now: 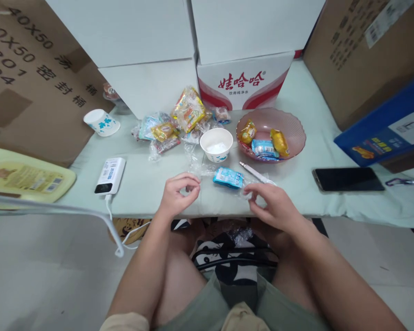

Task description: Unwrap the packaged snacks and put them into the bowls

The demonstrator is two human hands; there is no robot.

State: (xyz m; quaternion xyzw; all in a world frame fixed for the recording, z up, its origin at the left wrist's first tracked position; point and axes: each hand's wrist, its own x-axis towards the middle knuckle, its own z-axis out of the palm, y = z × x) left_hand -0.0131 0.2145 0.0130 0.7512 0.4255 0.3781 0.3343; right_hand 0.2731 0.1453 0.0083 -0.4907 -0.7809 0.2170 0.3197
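Note:
My left hand (178, 191) rests on the table's front edge with its fingers curled into a pinch on one end of a clear plastic bag (207, 171). My right hand (273, 205) is closed on the other end of that bag. A blue snack packet (228, 177) lies inside or on the clear bag between my hands. Just beyond stands a white paper cup (216, 144). A pink glass bowl (290, 127) to its right holds a few wrapped snacks. A pile of wrapped snacks (179, 122) lies behind the cup.
A white power bank (110, 175) with a cable lies at the left, a tipped paper cup (101, 122) farther back. A black phone (348, 179) lies at the right. A thin tool (253, 171) lies near the bowl. Cardboard boxes (244, 78) line the back.

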